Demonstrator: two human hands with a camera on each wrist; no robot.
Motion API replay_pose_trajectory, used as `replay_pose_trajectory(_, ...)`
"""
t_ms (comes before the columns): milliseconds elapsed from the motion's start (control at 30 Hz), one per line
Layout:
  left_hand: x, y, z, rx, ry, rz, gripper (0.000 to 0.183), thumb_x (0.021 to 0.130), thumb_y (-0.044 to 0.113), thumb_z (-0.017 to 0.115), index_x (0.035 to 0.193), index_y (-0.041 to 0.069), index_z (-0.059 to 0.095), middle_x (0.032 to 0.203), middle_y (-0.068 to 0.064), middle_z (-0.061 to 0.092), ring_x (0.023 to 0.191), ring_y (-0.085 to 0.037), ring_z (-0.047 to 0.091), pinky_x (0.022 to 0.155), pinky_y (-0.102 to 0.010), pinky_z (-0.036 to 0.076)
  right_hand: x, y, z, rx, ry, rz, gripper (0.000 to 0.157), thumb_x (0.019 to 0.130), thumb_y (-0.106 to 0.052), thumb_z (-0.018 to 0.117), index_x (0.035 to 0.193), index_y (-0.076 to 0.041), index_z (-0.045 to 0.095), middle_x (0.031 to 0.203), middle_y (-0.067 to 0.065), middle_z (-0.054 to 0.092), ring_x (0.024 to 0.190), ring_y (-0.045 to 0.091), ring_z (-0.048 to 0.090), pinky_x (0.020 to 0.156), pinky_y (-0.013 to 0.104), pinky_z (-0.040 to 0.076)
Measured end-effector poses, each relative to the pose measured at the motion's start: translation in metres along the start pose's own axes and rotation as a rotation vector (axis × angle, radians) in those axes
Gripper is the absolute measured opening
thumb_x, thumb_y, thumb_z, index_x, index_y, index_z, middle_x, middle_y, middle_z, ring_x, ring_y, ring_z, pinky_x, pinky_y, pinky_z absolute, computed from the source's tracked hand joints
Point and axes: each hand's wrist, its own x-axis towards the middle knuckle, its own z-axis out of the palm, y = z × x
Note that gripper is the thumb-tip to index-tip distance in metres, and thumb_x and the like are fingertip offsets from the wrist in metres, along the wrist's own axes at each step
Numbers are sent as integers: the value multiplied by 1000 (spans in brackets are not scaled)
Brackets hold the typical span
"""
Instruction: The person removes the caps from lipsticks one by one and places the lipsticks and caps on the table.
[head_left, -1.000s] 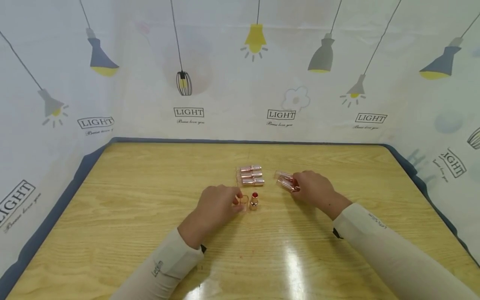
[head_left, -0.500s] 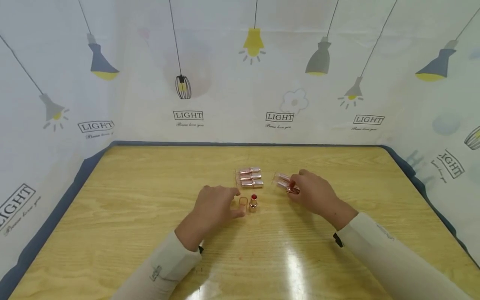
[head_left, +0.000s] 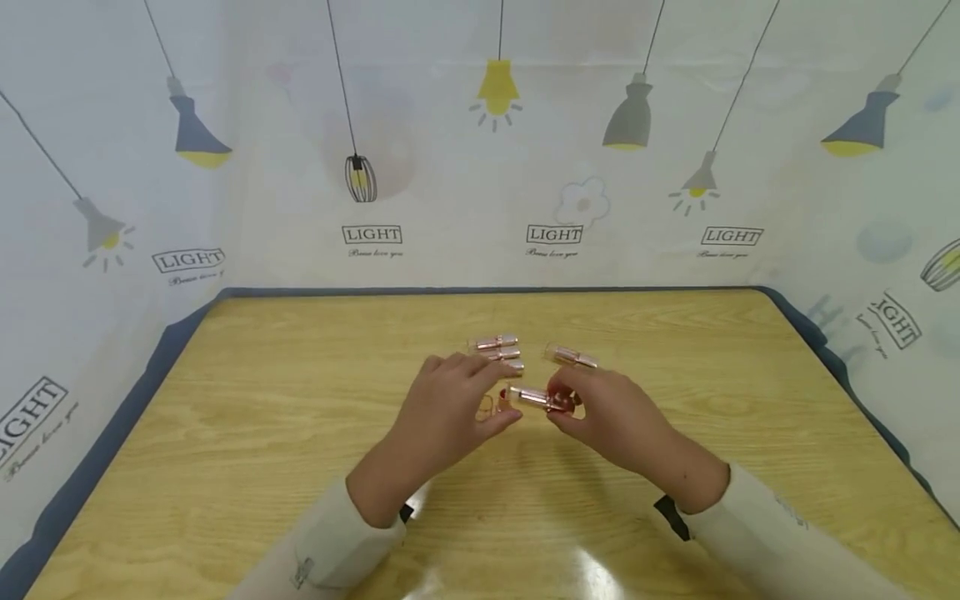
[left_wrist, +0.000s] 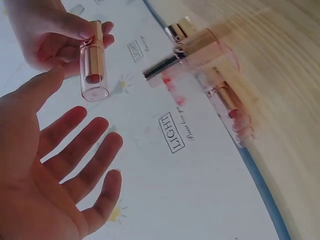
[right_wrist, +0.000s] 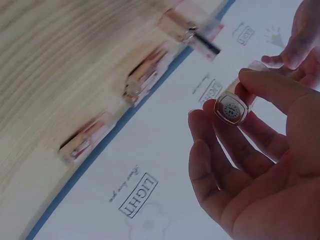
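My right hand (head_left: 618, 417) pinches a capped lipstick (head_left: 532, 397) by its rose-gold base, raised off the table with the clear cap pointing left. The round label on its bottom end faces the right wrist camera. My left hand (head_left: 446, 408) is close to the cap end, thumb and fingers spread; in the left wrist view a gap shows between its fingers and the lipstick (left_wrist: 94, 65). Behind the left hand an uncapped red lipstick (head_left: 503, 395) stands on the table, mostly hidden, beside a clear cap (head_left: 486, 406).
Beyond my left hand three capped lipsticks (head_left: 497, 342) lie in a row, partly covered by its fingers. Another capped lipstick (head_left: 570, 357) lies just past the right hand. The wooden table (head_left: 300, 358) meets a printed cloth wall (head_left: 450, 183) at its back and sides.
My right hand has picked up one of the two right-hand lipsticks and brought it left. The left hand has left the clear cap and moved right towards the held lipstick.
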Motion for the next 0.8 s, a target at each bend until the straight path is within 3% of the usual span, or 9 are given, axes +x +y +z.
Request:
replay_pose_trajectory(100,0,4,-2,-1,21,42,47,80,48,82,118,23,70,113,4,73,103,-17,69,80,-39,51,-3,-8,1,35,14,-22,20,84,-17,82,99,-12,69,88,-7,70,79,6,64,71,27,55)
replay_pose_trajectory(300,-1,8,-5,-16,-6,76,41,78,45,84,110,21,73,107,5,73,99,-13,69,77,-37,54,-5,-19,4,88,37,-50,18,83,-15,82,98,-13,71,89,-7,70,80,4,65,72,24,55)
replay_pose_trajectory(800,0,2,-6,1,-83,-30,28,83,44,81,97,22,72,86,12,74,70,-5,64,66,-30,49,5,-24,15,133,88,-48,23,82,-15,83,102,-12,73,94,-5,73,83,7,66,74,27,57)
